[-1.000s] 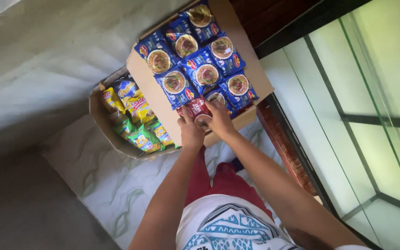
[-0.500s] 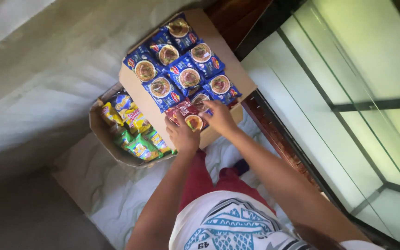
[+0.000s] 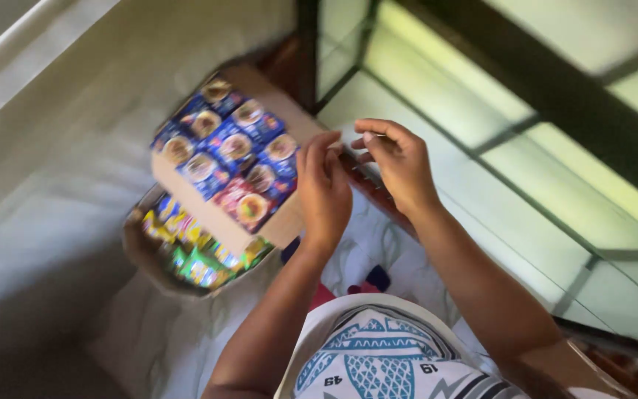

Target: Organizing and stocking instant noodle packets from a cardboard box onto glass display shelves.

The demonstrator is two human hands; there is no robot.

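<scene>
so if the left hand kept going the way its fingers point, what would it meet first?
Probably the far end of the open cardboard box of blue packets, just past the left hand's fingertips. Blur leaves depth unclear, so it may pass above it.

Daylight pours in through the glass panes [image 3: 555, 148] on the right, washing them pale green and glary. Motion blur smears the whole view, worst over the box of packets [image 3: 223, 162]. The lower left corner sinks into dim shadow.
</scene>
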